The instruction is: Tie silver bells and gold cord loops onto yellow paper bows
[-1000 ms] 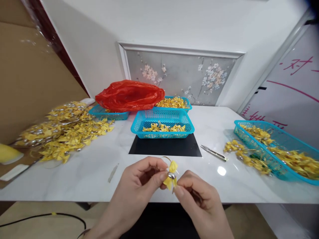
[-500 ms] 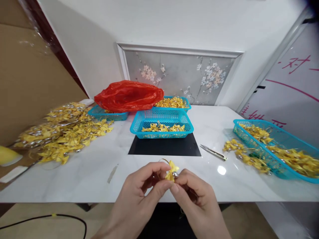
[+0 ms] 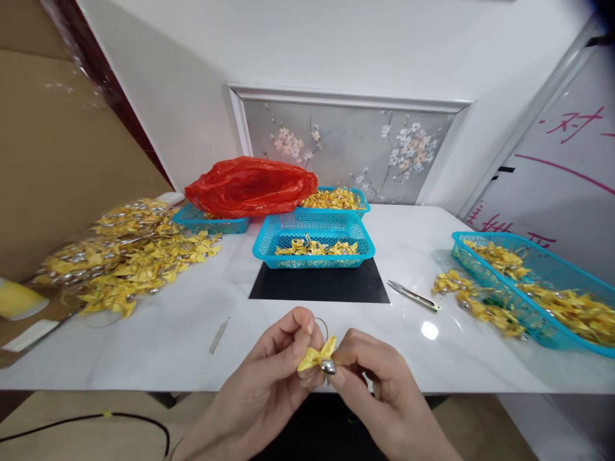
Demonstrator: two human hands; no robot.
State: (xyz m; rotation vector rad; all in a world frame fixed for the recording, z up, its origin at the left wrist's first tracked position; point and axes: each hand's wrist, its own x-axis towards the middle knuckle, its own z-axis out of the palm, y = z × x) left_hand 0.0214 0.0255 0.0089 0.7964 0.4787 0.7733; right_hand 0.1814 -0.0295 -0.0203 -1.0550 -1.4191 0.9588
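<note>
Between my hands, over the table's front edge, is a yellow ribbon bow (image 3: 311,359) with a shiny silver bell (image 3: 328,367) at its middle. My right hand (image 3: 382,384) pinches the bow's right side beside the bell with thumb and index finger. My left hand (image 3: 269,381) is closed at the bow's left side, thumb and index finger together, other fingers curled behind it. A thin gold cord (image 3: 323,322) arches up in a loop behind the bow; its ends are hidden by fingers. Past the hands, a blue basket (image 3: 314,261) with several similar bows stands on a black mat (image 3: 319,285).
Thread snips (image 3: 413,296) lie right of the mat. A blue basket (image 3: 542,330) of bows stands at the right, loose bows (image 3: 475,307) beside it. Bows are heaped (image 3: 148,262) at the left. Behind are a red plastic bag (image 3: 250,186) and further blue baskets (image 3: 211,223).
The bow has tilted and dropped slightly, its bell now facing me. My left thumb has moved up off the bow's lower edge to meet the index finger, and the cord loop shows more.
</note>
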